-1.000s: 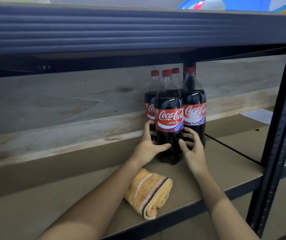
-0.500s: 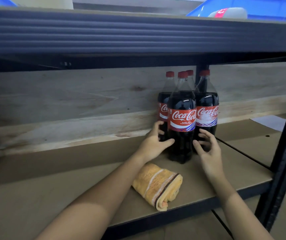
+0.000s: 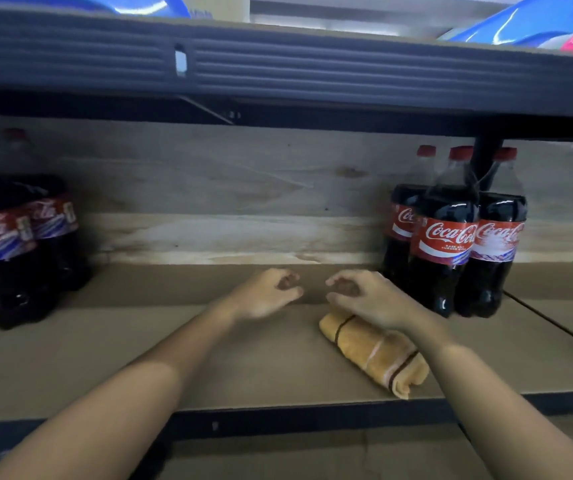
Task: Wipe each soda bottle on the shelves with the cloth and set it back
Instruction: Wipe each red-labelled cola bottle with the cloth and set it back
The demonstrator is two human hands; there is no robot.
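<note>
A cluster of dark cola bottles (image 3: 446,237) with red caps and red labels stands at the right of the brown shelf board (image 3: 174,358), against the wooden back panel. A second group of the same bottles (image 3: 18,244) stands at the far left, blurred. A folded yellow cloth (image 3: 375,355) with a dark stripe lies near the shelf's front edge. My left hand (image 3: 264,296) and my right hand (image 3: 364,299) hover side by side over the middle of the shelf, fingers loosely curled, holding nothing. My right hand is just above the cloth's far end.
The dark metal beam (image 3: 278,64) of the shelf above hangs low over the bottles. Blue plastic items (image 3: 520,26) sit on that upper shelf. A black upright post (image 3: 485,157) stands behind the right bottles. A seam (image 3: 555,327) splits the shelf board at the right.
Both hands let go of the front bottle in the right cluster and drew back toward the middle of the shelf. The view swung left, bringing the left bottle group into sight.
</note>
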